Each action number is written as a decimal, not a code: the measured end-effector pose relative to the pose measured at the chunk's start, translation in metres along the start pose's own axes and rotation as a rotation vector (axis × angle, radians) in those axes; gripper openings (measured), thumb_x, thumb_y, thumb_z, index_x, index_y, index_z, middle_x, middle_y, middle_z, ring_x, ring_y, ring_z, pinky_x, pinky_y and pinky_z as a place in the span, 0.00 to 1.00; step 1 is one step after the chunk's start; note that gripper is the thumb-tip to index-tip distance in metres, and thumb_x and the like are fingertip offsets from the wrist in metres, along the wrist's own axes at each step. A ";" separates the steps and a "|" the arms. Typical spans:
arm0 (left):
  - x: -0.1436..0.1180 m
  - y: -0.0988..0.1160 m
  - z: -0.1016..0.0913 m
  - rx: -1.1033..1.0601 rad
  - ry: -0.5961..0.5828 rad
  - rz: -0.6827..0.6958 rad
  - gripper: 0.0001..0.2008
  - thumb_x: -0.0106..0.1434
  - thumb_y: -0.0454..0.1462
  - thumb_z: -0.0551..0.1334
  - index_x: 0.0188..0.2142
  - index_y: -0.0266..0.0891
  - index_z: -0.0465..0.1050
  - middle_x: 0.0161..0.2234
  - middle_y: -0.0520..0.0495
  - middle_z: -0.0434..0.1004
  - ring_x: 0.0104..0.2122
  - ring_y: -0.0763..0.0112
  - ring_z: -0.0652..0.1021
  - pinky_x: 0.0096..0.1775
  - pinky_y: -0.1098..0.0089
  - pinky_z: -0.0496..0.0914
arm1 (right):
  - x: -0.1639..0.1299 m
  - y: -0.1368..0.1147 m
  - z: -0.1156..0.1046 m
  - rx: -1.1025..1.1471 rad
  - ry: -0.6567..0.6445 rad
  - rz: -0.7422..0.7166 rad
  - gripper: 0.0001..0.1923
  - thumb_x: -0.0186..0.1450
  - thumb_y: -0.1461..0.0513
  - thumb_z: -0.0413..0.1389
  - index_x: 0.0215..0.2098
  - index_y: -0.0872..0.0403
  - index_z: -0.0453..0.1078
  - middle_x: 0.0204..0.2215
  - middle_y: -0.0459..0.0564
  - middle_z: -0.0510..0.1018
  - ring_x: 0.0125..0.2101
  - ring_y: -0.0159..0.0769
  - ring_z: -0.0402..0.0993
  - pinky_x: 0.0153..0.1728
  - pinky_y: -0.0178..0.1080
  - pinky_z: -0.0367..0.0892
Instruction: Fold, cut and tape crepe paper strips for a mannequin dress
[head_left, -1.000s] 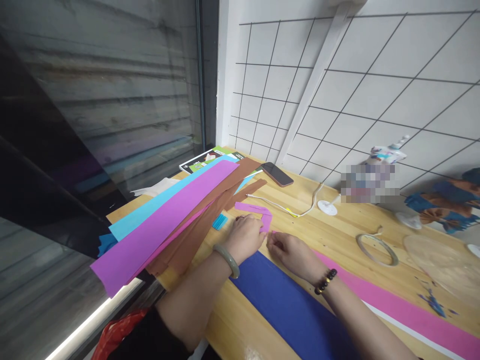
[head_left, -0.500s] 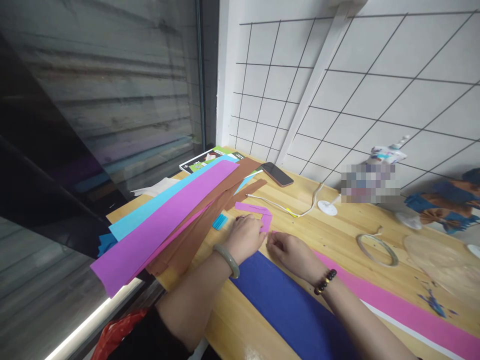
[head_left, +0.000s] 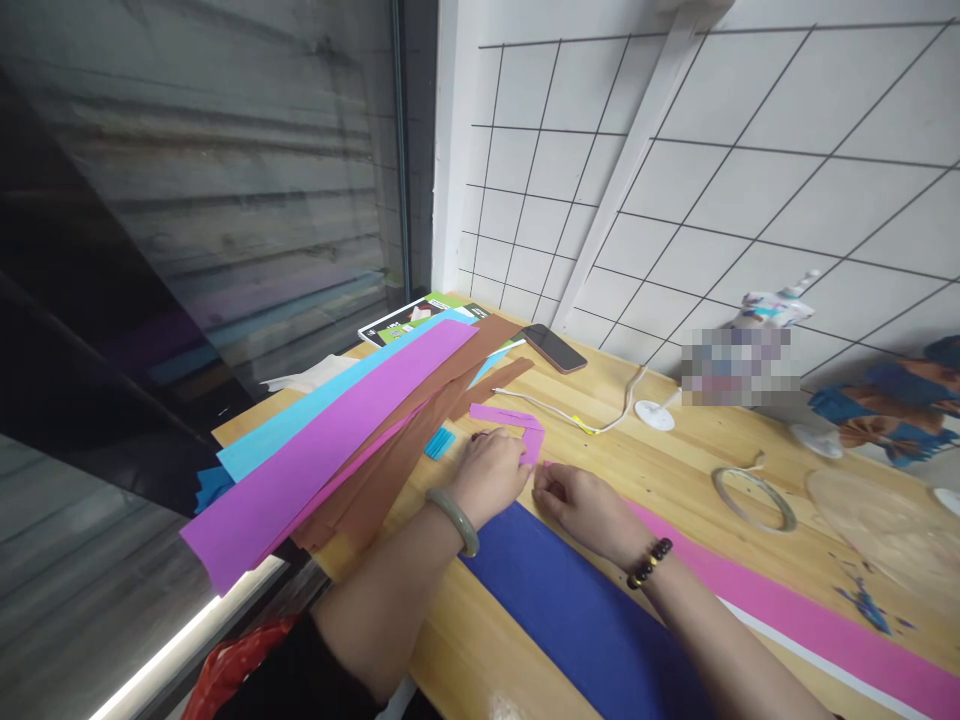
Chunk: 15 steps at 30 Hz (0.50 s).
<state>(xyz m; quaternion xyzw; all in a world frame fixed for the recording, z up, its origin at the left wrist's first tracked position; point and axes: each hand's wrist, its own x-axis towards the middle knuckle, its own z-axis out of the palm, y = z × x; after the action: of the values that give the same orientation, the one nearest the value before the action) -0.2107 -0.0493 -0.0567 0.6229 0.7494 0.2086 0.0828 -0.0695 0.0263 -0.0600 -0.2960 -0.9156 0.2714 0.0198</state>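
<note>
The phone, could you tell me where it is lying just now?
In the head view the phone lies flat at the far side of the wooden table, near the grid wall, just beyond the brown paper strips and left of the white cable.

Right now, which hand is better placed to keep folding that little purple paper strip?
Probably the left hand: its fingers already rest on the purple strip where it bends. The right hand sits just beside the strip's end, suited to steadying.

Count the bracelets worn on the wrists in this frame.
2. A pale green bangle on the left wrist, behind the left hand; a dark beaded bracelet on the right wrist, behind the right hand. None seems hidden.
</note>
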 end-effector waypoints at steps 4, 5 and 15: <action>0.000 0.000 0.000 -0.001 -0.005 0.000 0.08 0.60 0.37 0.56 0.31 0.36 0.73 0.32 0.43 0.73 0.36 0.64 0.74 0.39 0.67 0.66 | 0.000 0.002 -0.001 0.020 -0.008 -0.013 0.05 0.57 0.63 0.46 0.24 0.52 0.61 0.21 0.43 0.71 0.21 0.29 0.64 0.25 0.32 0.55; 0.000 0.000 0.000 -0.006 -0.003 0.001 0.08 0.60 0.37 0.56 0.31 0.36 0.73 0.32 0.43 0.74 0.36 0.64 0.74 0.39 0.67 0.66 | 0.000 0.003 -0.001 0.026 -0.011 -0.020 0.05 0.58 0.63 0.46 0.24 0.52 0.60 0.21 0.43 0.71 0.21 0.29 0.64 0.25 0.33 0.55; 0.000 0.002 -0.002 -0.013 -0.018 -0.026 0.09 0.60 0.38 0.56 0.29 0.36 0.73 0.32 0.42 0.74 0.37 0.63 0.74 0.41 0.66 0.65 | -0.009 0.007 -0.001 0.105 -0.017 -0.085 0.09 0.61 0.62 0.44 0.33 0.53 0.65 0.30 0.47 0.75 0.31 0.33 0.70 0.35 0.35 0.62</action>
<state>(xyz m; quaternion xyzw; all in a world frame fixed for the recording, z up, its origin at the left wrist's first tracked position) -0.2095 -0.0498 -0.0543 0.6144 0.7553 0.2066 0.0962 -0.0581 0.0271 -0.0614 -0.2531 -0.9120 0.3204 0.0388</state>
